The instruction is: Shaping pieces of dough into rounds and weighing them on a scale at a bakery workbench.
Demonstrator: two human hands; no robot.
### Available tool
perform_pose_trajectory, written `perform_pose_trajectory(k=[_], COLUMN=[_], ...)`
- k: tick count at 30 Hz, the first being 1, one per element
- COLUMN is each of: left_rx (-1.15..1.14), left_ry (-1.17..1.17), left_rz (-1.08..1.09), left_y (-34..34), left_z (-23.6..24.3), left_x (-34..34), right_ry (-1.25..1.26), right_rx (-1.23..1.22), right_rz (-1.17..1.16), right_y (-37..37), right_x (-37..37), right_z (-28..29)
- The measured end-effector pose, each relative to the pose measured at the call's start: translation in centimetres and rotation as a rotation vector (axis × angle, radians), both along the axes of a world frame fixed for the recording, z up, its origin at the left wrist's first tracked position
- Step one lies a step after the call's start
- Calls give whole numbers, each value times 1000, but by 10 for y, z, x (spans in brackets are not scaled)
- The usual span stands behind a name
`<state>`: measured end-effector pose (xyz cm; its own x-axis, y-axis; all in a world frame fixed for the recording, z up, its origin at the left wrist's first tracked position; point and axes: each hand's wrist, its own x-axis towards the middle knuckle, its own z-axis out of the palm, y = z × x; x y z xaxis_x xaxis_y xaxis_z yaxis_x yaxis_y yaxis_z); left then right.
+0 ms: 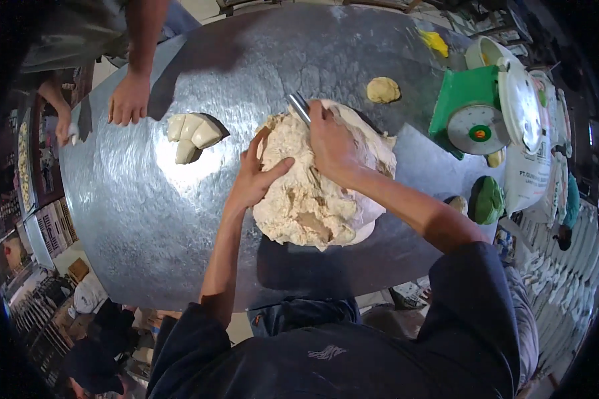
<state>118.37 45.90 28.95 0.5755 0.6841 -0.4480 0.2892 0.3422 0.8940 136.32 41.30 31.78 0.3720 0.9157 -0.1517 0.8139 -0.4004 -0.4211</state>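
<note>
- The right hand (331,141) had its fingers curled tight round the handle end of a metal scraper (299,107), whose blade stuck out past the knuckles and met the top of the dough mass (313,193).
- The left hand (255,176) lay against the left flank of the same dough, fingers spread fairly wide and pressing into it, the thumb pointing across toward the other hand.
- The dough mass sat near the middle of the round metal table (146,219), a large pale heap, rough and torn on top, smoother along its lower right edge.
- A few cut dough pieces (192,135) lay together to the left of it, well apart, smooth-sided and blocky.
- A small dough ball (383,89) rested alone beyond the mass, toward the table's far right.
- Another person's hand (129,100) rested flat on the far left edge of the table, near the cut pieces but not touching them.
- A green weighing scale (478,110) with a round dial and a white pan stood at the right rim.
- A pale tub (480,52) stood behind the scale; what it held was too hidden to make out, possibly something yellowish.
- A green cloth-like bundle (488,199) lay below the scale at the table edge.
</note>
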Motion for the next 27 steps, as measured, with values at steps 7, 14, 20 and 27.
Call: perform_pose_trajectory(k=[7,14,20,27], left_rx=[-197,-180,-164,157], left_ry=[-225,-125,-54,352], left_rz=[301,562,645,175], left_y=[-30,-206,-172,-111], left_z=[-14,21,30,1], left_x=[-21,-101,-137,-100], right_ry=[-129,192,360,91], right_rx=[133,175,434,-232], right_rz=[107,175,-94,13], right_y=[57,31,-65,-137], right_x=[-14,-39,-41,-56], right_z=[-36,-31,70,86])
